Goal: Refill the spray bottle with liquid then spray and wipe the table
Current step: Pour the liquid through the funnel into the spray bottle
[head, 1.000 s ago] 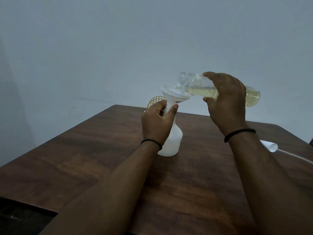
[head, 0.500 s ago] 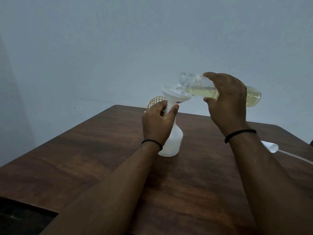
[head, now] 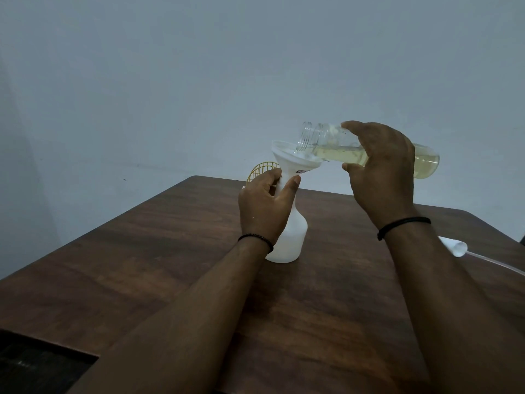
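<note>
Right hand (head: 382, 169) grips a tilted clear bottle (head: 369, 150) at the funnel's (head: 287, 160) 3 o'clock; left hand (head: 265, 207) pinches the spray bottle (head: 294, 237) neck; funnel label unreadable.

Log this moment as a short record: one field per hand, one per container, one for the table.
left hand: grips the neck of the spray bottle below the funnel
right hand: holds the clear bottle tipped over the funnel
spray bottle: white, upright, uncapped
funnel: white, seated in the spray bottle's mouth
clear bottle: nearly horizontal, yellowish liquid inside
table: dark wood
</note>
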